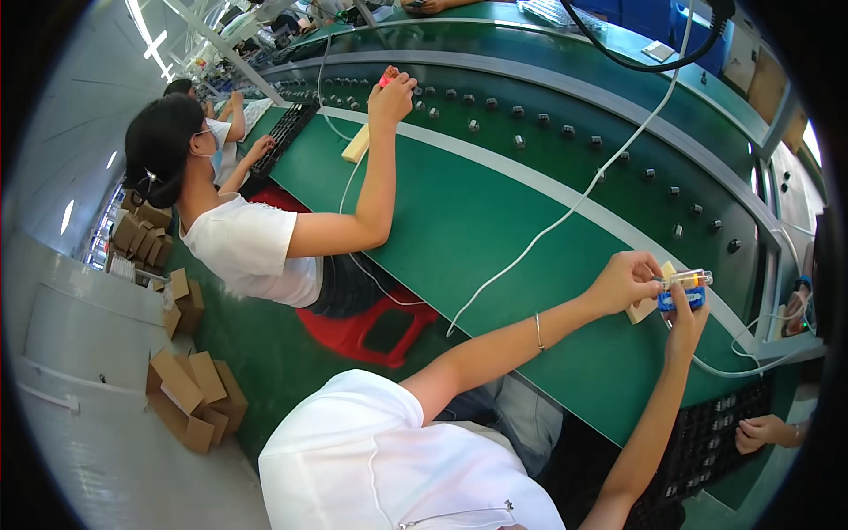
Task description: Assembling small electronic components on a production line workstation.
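Over the right part of the green bench, a small blue device with a clear, shiny top [671,300] is held up between my two hands. My right hand [685,325] is wrapped round it from below and the right, its fingers closed. On the left, my left hand [625,284] has its fingers bent and pinched at the device's left end. Whether something smaller sits between those fingertips is too small to make out. Just behind and below the device is a pale yellow block [639,311], partly hidden by my hands.
Small metal-and-dark parts [519,141] lie spaced along the dark green conveyor strip [565,168]. A white cable [539,234] hangs across the bench. A co-worker [256,221] at left holds up a red item [389,76]. Black trays [707,437] and another person's hand [761,433] are at lower right.
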`<state>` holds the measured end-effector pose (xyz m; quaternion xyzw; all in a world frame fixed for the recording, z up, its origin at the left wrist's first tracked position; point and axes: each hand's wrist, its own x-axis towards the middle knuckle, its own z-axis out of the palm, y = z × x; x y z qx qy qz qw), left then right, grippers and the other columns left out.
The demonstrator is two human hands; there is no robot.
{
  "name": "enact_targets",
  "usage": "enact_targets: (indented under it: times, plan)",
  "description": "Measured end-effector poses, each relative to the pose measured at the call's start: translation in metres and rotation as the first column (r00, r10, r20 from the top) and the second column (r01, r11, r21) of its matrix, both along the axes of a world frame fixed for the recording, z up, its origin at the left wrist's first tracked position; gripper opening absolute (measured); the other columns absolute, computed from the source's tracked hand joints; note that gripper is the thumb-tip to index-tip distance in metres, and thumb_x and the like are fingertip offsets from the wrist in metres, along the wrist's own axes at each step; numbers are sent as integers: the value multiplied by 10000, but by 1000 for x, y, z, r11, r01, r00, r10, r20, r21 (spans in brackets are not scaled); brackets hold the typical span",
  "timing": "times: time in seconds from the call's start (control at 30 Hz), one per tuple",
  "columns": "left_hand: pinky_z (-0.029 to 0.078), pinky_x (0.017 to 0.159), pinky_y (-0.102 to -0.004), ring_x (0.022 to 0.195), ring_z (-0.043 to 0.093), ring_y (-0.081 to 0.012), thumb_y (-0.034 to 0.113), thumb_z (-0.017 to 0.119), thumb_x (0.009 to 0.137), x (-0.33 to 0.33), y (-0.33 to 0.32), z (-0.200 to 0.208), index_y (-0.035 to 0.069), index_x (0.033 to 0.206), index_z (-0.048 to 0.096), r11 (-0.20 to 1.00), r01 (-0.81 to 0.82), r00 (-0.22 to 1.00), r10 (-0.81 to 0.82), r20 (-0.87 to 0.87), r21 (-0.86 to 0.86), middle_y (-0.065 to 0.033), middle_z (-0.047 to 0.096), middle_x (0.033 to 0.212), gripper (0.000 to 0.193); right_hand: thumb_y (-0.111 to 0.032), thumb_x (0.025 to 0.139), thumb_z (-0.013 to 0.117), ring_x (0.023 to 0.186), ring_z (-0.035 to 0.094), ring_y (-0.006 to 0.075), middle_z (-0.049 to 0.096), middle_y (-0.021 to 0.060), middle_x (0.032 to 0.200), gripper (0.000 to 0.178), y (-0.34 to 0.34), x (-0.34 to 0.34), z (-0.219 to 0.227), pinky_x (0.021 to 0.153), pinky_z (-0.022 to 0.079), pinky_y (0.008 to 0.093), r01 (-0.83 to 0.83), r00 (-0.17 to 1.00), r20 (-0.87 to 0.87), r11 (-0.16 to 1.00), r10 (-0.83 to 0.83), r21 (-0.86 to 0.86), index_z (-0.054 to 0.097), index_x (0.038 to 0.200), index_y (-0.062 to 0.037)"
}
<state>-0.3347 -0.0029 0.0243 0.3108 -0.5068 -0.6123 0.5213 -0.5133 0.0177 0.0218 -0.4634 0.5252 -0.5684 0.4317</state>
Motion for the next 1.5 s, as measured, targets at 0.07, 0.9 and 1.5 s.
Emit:
enact_targets:
  times: [0.07, 0.9, 1.5]
  plan:
    - [453, 476, -214, 588, 628, -91, 75, 707, 820, 0, 4, 2, -9, 930, 602, 996, 90, 992, -90, 92, 5, -86, 690, 747, 173, -207, 895, 702, 675, 563, 49, 638, 15, 881, 308, 8, -1, -5, 505, 375, 181, 11, 996, 90, 999, -16, 52, 621, 1132, -28]
    - [414, 501, -179, 594, 564, -43, 82, 709, 878, -9, 1, 4, 7, 957, 605, 986, 164, 974, -161, 158, -10, -56, 691, 782, 150, -241, 917, 697, 628, 602, 81, 658, 41, 881, 347, 19, -14, -4, 494, 474, 203, -206, 913, 386, 964, 128, 168, 587, 1158, -17]
    - [367, 518, -190, 582, 494, -55, 165, 597, 972, -2, -16, -7, 31, 928, 637, 970, -240, 967, 242, -77, 38, -14, 630, 747, 147, -236, 763, 766, 718, 652, 238, 663, 129, 901, 398, 16, 3, -5, 662, 522, 324, 110, 672, -663, 929, -331, -352, 664, 1064, 4]
